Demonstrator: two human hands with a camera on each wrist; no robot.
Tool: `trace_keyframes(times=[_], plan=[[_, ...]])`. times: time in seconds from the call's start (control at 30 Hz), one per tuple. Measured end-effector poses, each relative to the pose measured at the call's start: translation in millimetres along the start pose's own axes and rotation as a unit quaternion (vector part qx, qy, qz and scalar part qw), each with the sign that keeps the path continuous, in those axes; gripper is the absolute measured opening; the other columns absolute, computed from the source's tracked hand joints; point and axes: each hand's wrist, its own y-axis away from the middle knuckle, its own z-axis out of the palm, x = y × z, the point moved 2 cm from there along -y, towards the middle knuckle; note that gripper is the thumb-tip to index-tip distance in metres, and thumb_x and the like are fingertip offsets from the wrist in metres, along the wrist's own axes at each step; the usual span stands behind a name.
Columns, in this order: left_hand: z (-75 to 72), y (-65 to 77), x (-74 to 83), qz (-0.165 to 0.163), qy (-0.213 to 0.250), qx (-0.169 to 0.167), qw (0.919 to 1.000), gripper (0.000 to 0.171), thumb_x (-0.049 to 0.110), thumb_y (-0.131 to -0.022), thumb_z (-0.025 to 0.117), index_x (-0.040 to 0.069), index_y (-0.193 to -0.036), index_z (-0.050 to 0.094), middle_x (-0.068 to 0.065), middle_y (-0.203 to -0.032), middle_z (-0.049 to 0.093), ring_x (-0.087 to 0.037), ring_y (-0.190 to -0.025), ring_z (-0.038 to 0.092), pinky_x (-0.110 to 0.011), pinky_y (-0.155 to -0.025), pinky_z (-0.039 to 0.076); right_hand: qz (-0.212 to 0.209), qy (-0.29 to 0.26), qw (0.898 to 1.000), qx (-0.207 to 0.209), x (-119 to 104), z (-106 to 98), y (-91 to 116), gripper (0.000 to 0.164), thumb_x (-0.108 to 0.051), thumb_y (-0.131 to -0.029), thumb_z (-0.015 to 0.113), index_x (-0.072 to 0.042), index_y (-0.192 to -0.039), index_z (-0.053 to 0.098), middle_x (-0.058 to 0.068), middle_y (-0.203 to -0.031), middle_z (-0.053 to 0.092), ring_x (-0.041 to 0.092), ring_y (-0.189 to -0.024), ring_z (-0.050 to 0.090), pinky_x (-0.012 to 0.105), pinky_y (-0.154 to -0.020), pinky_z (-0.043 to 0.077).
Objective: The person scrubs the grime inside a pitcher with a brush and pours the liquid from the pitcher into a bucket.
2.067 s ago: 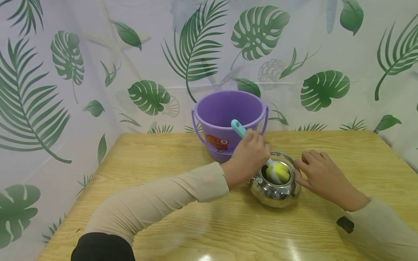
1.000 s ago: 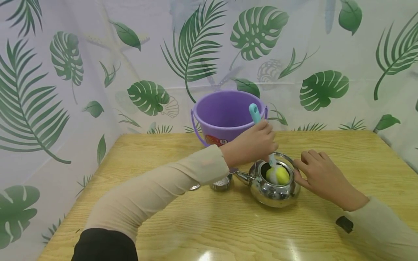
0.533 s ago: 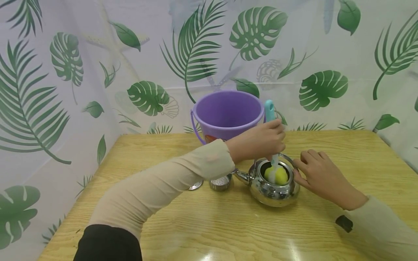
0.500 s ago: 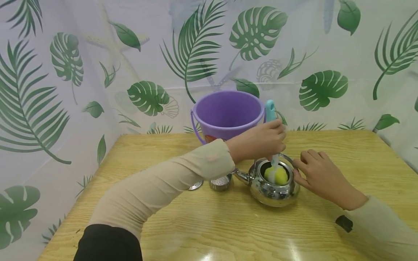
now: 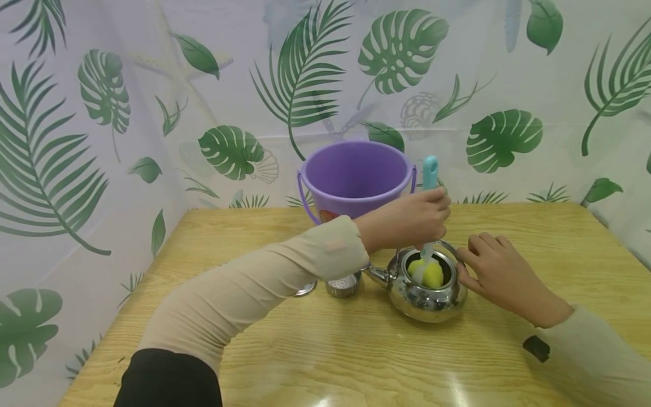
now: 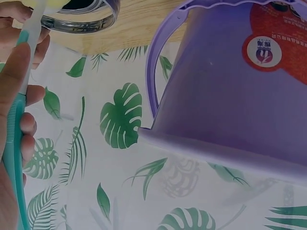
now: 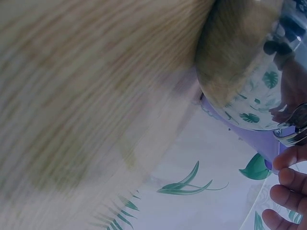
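Observation:
My left hand (image 5: 409, 220) grips the turquoise handle of a sponge brush (image 5: 430, 169), held nearly upright over a shiny steel kettle (image 5: 427, 308). Its yellow sponge head (image 5: 433, 275) sits inside the kettle's round mouth. In the left wrist view, the fingers wrap the brush (image 6: 18, 124), with the thumb along it. The kettle stands on the table, spout to the left. My right hand (image 5: 500, 277) pinches the kettle's hoop handle at the right side of the mouth. The right wrist view shows its fingers (image 7: 288, 194) beside the kettle's mirrored side (image 7: 240, 72); its thumb is hidden there.
A purple bucket (image 5: 356, 206) stands behind the left forearm, at the table's back. A small perforated steel strainer (image 5: 342, 287) lies left of the spout, with a round metal lid (image 5: 306, 290) beside it, partly under the sleeve. A leaf-patterned cloth (image 5: 229, 102) backs the wooden table (image 5: 325, 362).
My left hand has moved right, turning the brush from leaning left to nearly upright. The sponge has shifted within the mouth, lately leftward. The strainer and lid have come into view. The right hand keeps its place.

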Motion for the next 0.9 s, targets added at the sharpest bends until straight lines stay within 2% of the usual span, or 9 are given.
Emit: trace_keyframes(times=[0.13, 0.23, 0.37, 0.47, 0.77, 0.9], plan=[[-1.3, -0.1, 0.3, 0.004, -0.003, -0.005, 1.0000, 0.025, 0.041, -0.090, 0.053, 0.024, -0.104, 0.067, 0.002, -0.114, 0.065, -0.016, -0.109, 0.050, -0.029, -0.102, 0.030, 0.001, -0.002, 1.000, -0.002, 0, 0, 0, 0.051, -0.034, -0.097, 0.019, -0.006, -0.075, 0.055, 0.008, -0.068, 0.043, 0.023, -0.062, 0.037, 0.036, -0.054, 0.030], [-2.2, -0.2, 1.1, 0.004, -0.006, -0.004, 1.0000, 0.020, 0.028, -0.093, 0.050, 0.023, -0.102, 0.067, 0.002, -0.114, 0.065, -0.016, -0.109, 0.051, -0.029, -0.102, 0.029, 0.003, -0.003, 1.000, -0.007, -1, -1, 0, 0.052, -0.035, -0.098, 0.018, -0.005, -0.076, 0.055, 0.008, -0.069, 0.043, 0.023, -0.063, 0.038, 0.036, -0.054, 0.031], [-3.9, -0.3, 4.1, -0.008, -0.029, 0.010, 0.9995, 0.033, 0.005, -0.094, 0.042, 0.022, -0.101, 0.069, 0.002, -0.112, 0.067, -0.014, -0.106, 0.053, -0.028, -0.101, 0.030, 0.005, -0.004, 1.000, -0.011, -1, 0, 0, 0.053, -0.035, -0.098, 0.017, -0.006, -0.075, 0.055, 0.007, -0.069, 0.043, 0.023, -0.063, 0.038, 0.036, -0.054, 0.031], [-5.0, -1.3, 7.2, -0.016, -0.048, 0.017, 0.9986, 0.041, -0.004, -0.091, 0.039, 0.020, -0.101, 0.070, 0.002, -0.111, 0.068, -0.013, -0.104, 0.055, -0.028, -0.100, 0.031, 0.004, -0.004, 1.000, -0.008, 0, 0, 0, 0.053, -0.035, -0.098, 0.017, -0.006, -0.075, 0.054, 0.007, -0.068, 0.042, 0.023, -0.063, 0.037, 0.036, -0.054, 0.031], [-10.8, -3.3, 15.3, -0.021, -0.082, -0.020, 0.9962, 0.037, -0.003, -0.093, 0.039, 0.016, -0.101, 0.070, -0.003, -0.112, 0.069, -0.011, -0.097, 0.054, -0.027, -0.094, 0.029, -0.004, -0.003, 1.000, 0.006, 0, 1, 0, 0.050, -0.033, -0.098, 0.019, -0.006, -0.075, 0.053, 0.007, -0.068, 0.041, 0.022, -0.061, 0.035, 0.035, -0.052, 0.030], [-13.2, -4.2, 18.5, -0.027, -0.089, -0.050, 0.9944, 0.040, -0.004, -0.094, 0.034, 0.014, -0.102, 0.068, -0.007, -0.117, 0.067, -0.018, -0.104, 0.054, -0.028, -0.095, 0.029, -0.006, -0.004, 1.000, 0.010, 1, 1, 0, 0.049, -0.033, -0.098, 0.019, -0.005, -0.076, 0.054, 0.007, -0.067, 0.041, 0.022, -0.060, 0.035, 0.034, -0.052, 0.029]])
